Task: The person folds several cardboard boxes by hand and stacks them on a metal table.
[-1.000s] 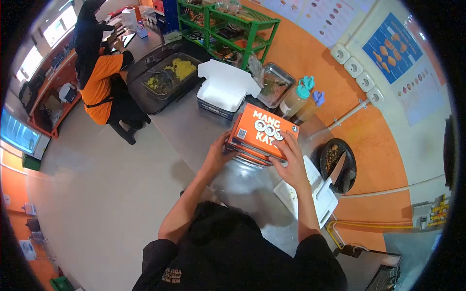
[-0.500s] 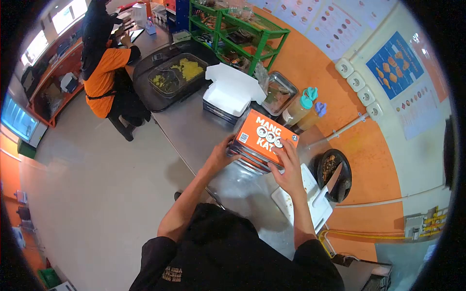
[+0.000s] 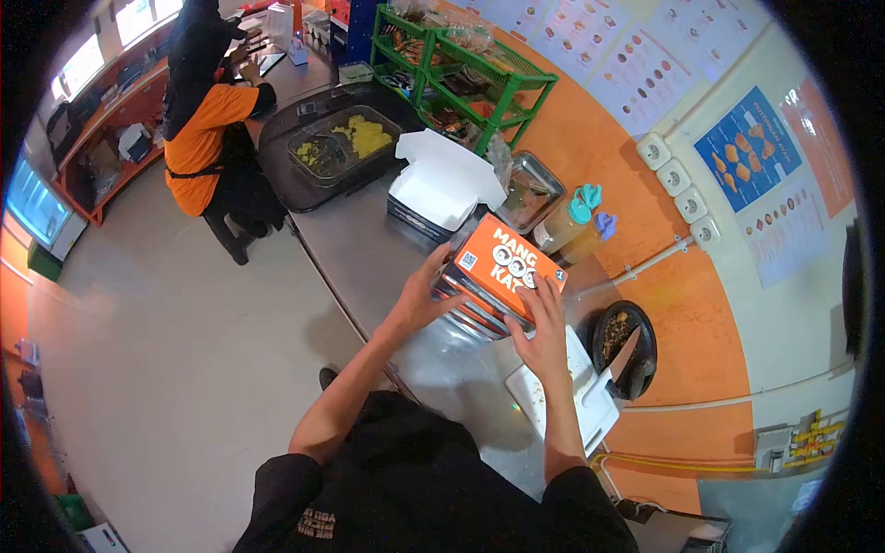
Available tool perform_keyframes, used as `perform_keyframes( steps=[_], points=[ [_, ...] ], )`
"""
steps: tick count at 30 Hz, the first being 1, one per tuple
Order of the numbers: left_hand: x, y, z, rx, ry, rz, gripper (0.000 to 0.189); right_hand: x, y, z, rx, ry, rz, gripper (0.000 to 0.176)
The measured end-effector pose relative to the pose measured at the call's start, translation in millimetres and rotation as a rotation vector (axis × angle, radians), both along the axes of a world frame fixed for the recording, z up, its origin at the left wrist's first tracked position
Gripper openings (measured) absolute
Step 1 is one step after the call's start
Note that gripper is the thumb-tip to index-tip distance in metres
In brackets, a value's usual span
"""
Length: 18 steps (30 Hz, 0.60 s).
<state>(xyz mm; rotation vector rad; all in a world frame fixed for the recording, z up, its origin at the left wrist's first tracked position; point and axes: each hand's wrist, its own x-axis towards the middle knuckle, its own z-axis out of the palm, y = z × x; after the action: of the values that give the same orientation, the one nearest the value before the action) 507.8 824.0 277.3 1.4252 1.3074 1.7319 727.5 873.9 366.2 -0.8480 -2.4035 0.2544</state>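
An orange food box with white lettering and a QR code lies closed on top of a short stack of boxes on the steel counter. My left hand holds the stack at its left side, thumb along the near edge. On the other side, my right hand presses its fingers over the top edge, with the thumb at the near side. Just behind the stack stands an open takeaway box, white inside and dark outside, its lid raised.
A white cutting board with a knife lies to the right, beside a black mortar. Squeeze bottles and a metal tray stand along the wall. Farther back are a tray of yellow food, a green rack and a person in orange.
The camera view has shifted slightly. Both hands keep to the sides of the box stack, the left now a little higher along its side. The far person remains at the counter.
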Motion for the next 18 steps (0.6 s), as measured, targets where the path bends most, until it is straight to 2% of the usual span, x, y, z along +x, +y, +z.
perform_keyframes(
  steps=[5, 7, 8, 10, 11, 13, 14, 15, 16, 17, 18],
  points=[
    [-19, -38, -30, -0.147, -0.003, 0.156, 0.074, -7, -20, 23, 0.146, -0.028, -0.033, 0.046],
    [-44, -67, -60, -0.274, -0.097, 0.297, 0.062, -16, -32, 23, 0.17, 0.221, 0.008, 0.045],
    [-57, -89, -81, -0.326, -0.178, 0.367, 0.055, -24, -42, 19, 0.166, 0.217, 0.023, 0.045],
    [-90, -141, -164, -0.267, -0.376, 0.537, 0.047, -52, -66, 1, -0.037, 0.353, 0.161, 0.039],
    [-100, -172, -200, -0.305, -0.321, 0.703, 0.04, -75, -73, -9, -0.048, 0.31, 0.225, 0.036],
    [-105, -250, -273, -0.485, -0.372, 0.883, 0.039, -131, -74, -34, -0.073, 0.236, 0.284, 0.032],
    [-102, -289, -325, -0.634, -0.502, 0.96, 0.035, -158, -63, -48, -0.084, 0.204, 0.282, 0.031],
    [-88, -332, -339, -0.834, -0.5, 0.935, 0.031, -183, -46, -58, -0.053, 0.169, 0.245, 0.035],
    [-73, -387, -435, -0.832, -0.414, 1.044, 0.036, -210, -31, -70, -0.02, 0.137, 0.215, 0.039],
    [-48, -430, -443, -1.055, -0.691, 0.926, 0.034, -232, -11, -83, 0.026, 0.061, 0.09, 0.045],
    [-18, -454, -434, -1.242, -0.495, 0.837, 0.029, -255, 13, -96, 0.081, -0.004, -0.019, 0.051]
  ],
)
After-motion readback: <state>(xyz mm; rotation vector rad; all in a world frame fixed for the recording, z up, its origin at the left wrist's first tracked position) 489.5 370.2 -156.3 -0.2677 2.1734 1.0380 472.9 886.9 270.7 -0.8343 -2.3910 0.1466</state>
